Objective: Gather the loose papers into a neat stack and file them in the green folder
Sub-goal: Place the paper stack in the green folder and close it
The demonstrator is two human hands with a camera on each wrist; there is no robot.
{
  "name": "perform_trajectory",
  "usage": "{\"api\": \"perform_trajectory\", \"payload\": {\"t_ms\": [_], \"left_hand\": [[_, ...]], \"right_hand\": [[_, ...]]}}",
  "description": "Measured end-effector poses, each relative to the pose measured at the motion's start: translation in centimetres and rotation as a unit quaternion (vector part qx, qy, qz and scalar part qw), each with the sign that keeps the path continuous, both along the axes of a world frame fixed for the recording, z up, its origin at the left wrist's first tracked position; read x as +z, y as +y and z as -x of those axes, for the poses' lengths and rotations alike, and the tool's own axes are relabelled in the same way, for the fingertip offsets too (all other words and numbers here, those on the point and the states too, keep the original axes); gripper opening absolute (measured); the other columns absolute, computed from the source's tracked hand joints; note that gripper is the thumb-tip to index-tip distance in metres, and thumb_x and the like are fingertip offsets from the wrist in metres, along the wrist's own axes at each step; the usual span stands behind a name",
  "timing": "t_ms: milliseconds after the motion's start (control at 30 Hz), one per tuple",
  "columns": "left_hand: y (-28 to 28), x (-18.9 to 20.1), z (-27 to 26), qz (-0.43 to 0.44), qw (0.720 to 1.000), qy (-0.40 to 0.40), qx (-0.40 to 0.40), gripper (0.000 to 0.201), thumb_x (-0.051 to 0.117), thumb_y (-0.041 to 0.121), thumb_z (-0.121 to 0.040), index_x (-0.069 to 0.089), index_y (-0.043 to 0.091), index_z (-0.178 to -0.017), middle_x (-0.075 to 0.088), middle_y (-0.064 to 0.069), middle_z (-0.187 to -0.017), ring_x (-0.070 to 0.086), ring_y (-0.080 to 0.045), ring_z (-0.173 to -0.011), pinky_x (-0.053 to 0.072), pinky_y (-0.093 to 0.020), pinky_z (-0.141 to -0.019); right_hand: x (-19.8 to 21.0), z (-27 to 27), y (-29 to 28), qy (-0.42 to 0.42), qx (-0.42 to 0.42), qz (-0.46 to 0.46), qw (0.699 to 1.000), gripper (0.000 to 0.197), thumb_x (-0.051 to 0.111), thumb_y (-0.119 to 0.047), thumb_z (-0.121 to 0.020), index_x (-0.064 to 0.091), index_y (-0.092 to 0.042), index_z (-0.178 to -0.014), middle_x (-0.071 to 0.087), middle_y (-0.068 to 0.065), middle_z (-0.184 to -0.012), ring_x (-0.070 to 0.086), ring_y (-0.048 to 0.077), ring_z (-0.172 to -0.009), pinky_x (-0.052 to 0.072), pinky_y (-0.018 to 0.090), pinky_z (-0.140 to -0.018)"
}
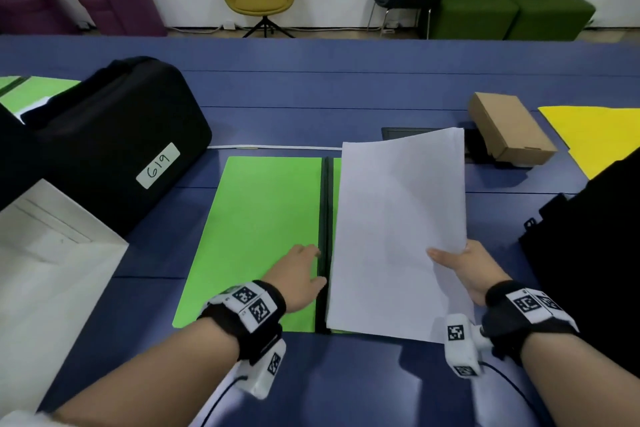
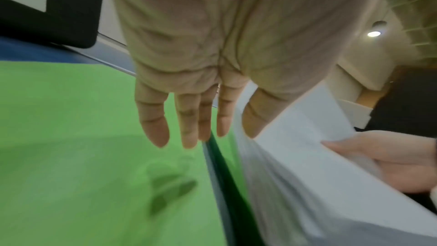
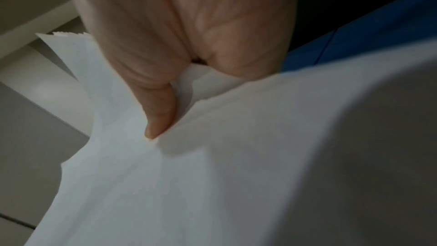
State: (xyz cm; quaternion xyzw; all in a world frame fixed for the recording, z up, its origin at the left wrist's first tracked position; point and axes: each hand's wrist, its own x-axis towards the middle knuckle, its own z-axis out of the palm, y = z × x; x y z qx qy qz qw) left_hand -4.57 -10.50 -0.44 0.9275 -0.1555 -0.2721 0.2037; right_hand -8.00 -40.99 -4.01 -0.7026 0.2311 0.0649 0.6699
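Note:
The green folder [image 1: 256, 236] lies open on the blue table, its dark spine [image 1: 323, 218] running away from me. A stack of white papers [image 1: 398, 236] is over the folder's right half, its right side lifted. My right hand [image 1: 460, 267] pinches the stack's right edge, thumb on top [image 3: 160, 115], fingers underneath. My left hand [image 1: 301, 270] hovers flat with straight fingers [image 2: 187, 124] over the left flap next to the spine; its shadow falls on the green [image 2: 71, 156] below. The papers [image 2: 307, 156] sit just right of it.
A black case [image 1: 117, 146] labelled 619 stands at the left, a white box [image 1: 45, 270] in front of it. A cardboard box [image 1: 509, 128] and a yellow sheet [image 1: 595, 135] lie at the back right. A black bag [image 1: 595, 253] sits at the right edge.

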Motion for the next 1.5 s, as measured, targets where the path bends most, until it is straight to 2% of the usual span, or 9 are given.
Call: {"api": "perform_trajectory", "payload": {"t_ms": [67,167,467,567,700,1167,1333,1433,1500], "left_hand": [[0.1,-0.5,-0.7,-0.012,1.0,0.018,0.0,0.068,0.054,0.036,-0.096,0.021,0.017,-0.153,0.021,-0.007,-0.159,0.027,-0.023,-0.145,0.024,-0.032,-0.117],[0.3,-1.1,-1.5,-0.029,0.999,0.028,0.027,0.072,0.054,0.041,-0.096,0.019,0.017,-0.154,0.02,-0.007,-0.161,0.022,-0.021,-0.147,0.02,-0.032,-0.119],[0.6,-0.6,-2.2,-0.054,0.995,0.056,0.056,0.088,0.065,0.048,-0.087,0.018,0.02,-0.155,0.028,-0.004,-0.159,0.033,-0.023,-0.143,0.033,-0.034,-0.114],[0.5,-0.6,-2.2,-0.065,0.995,0.057,0.046,0.091,0.065,0.05,-0.086,0.015,0.02,-0.155,0.025,-0.005,-0.16,0.031,-0.023,-0.144,0.032,-0.034,-0.114],[0.3,-0.8,-2.0,-0.063,0.995,0.057,0.051,0.092,0.066,0.05,-0.086,0.014,0.019,-0.155,0.025,-0.006,-0.16,0.033,-0.023,-0.143,0.034,-0.033,-0.112],[-0.2,-1.6,-1.7,-0.077,0.993,0.045,0.072,0.092,0.066,0.051,-0.085,0.016,0.016,-0.154,0.034,-0.01,-0.154,0.04,-0.025,-0.137,0.039,-0.032,-0.105],[-0.5,-2.4,-1.3,-0.091,0.993,0.04,0.066,0.091,0.065,0.045,-0.086,0.01,0.018,-0.154,0.01,-0.007,-0.163,0.021,-0.025,-0.147,0.033,-0.046,-0.114],[-0.8,-2.8,-1.0,-0.097,0.993,0.03,0.058,0.091,0.063,0.039,-0.086,0.004,0.024,-0.154,0.01,-0.007,-0.162,0.017,-0.026,-0.148,0.036,-0.053,-0.11],[-1.0,-2.9,-0.9,-0.096,0.994,0.025,0.048,0.093,0.061,0.034,-0.085,-0.002,0.035,-0.153,0.012,-0.009,-0.159,0.023,-0.029,-0.144,0.04,-0.055,-0.106]], "right_hand": [[-0.4,-0.6,0.2,0.018,-0.012,0.01,1.0,0.041,0.077,-0.011,-0.079,0.065,0.004,-0.114,0.069,0.02,-0.11,0.065,0.037,-0.103,0.048,0.048,-0.096],[-2.3,-1.5,-0.3,0.062,-0.014,0.066,0.996,0.027,0.069,0.003,-0.083,0.066,0.003,-0.109,0.068,0.023,-0.111,0.066,0.037,-0.099,0.049,0.047,-0.095],[-4.0,-4.4,-1.0,0.129,0.03,0.138,0.982,0.04,0.079,-0.013,-0.076,0.066,0.005,-0.11,0.071,0.015,-0.106,0.067,0.033,-0.099,0.05,0.049,-0.096],[-3.6,-5.2,0.0,0.121,0.037,0.159,0.979,0.024,0.074,-0.006,-0.081,0.066,-0.002,-0.104,0.069,0.016,-0.103,0.066,0.033,-0.095,0.051,0.038,-0.088],[-3.4,-6.2,0.6,0.126,0.058,0.19,0.972,0.036,0.074,-0.011,-0.083,0.064,0.003,-0.115,0.067,0.015,-0.103,0.064,0.032,-0.1,0.047,0.032,-0.083],[-3.2,-6.3,0.0,0.197,0.076,0.191,0.959,0.056,0.08,-0.02,-0.077,0.059,0.002,-0.124,0.067,0.016,-0.119,0.063,0.032,-0.109,0.046,0.044,-0.102],[-2.7,-6.2,0.4,0.208,0.071,0.202,0.954,0.059,0.08,-0.022,-0.076,0.057,0.004,-0.124,0.066,0.014,-0.119,0.063,0.032,-0.109,0.047,0.043,-0.1],[-1.8,-5.9,0.9,0.214,0.049,0.222,0.95,0.046,0.079,-0.019,-0.078,0.059,0.0,-0.115,0.065,0.01,-0.11,0.062,0.029,-0.1,0.048,0.034,-0.09],[-1.2,-5.4,1.1,0.207,0.028,0.28,0.937,0.053,0.082,-0.026,-0.073,0.059,-0.001,-0.114,0.065,0.01,-0.112,0.062,0.03,-0.102,0.049,0.033,-0.086]]}}
